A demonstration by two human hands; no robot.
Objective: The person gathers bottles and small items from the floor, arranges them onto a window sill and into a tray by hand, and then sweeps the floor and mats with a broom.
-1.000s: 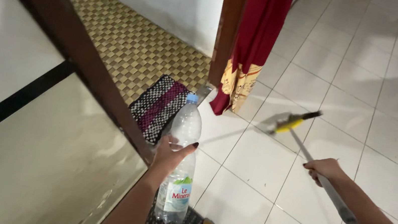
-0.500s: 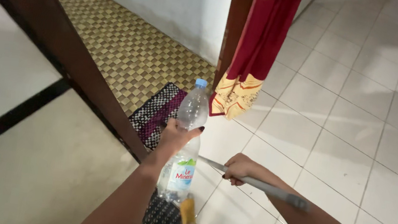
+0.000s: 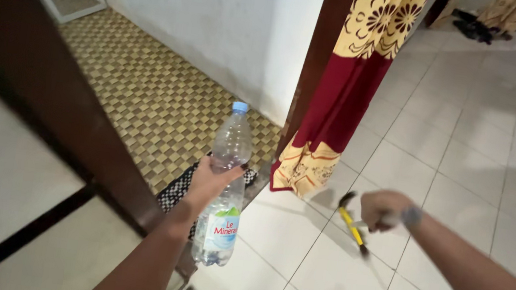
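while the left hand (image 3: 211,182) grips one clear plastic bottle (image 3: 224,190) upright above the white tiled floor (image 3: 466,157), right hand (image 3: 382,210) closed on one grey handle with yellow head (image 3: 353,224), one red-and-yellow curtain (image 3: 342,103) behind, one checkered mat (image 3: 181,185) below

White square floor tiles (image 3: 465,164) with thin dark grout lines fill the right side, glossy under soft indoor light. On the left, beyond a dark brown wooden door frame (image 3: 47,99), lies a floor of small tan and brown checkered tiles (image 3: 140,91), bounded by a plain white wall (image 3: 220,22). A curtain (image 3: 350,91), dark red with yellow floral bands at top and bottom, hangs against a brown post. A black-and-white checkered mat (image 3: 177,187) lies at the threshold. Dark footwear (image 3: 476,27) sits far off, top right.
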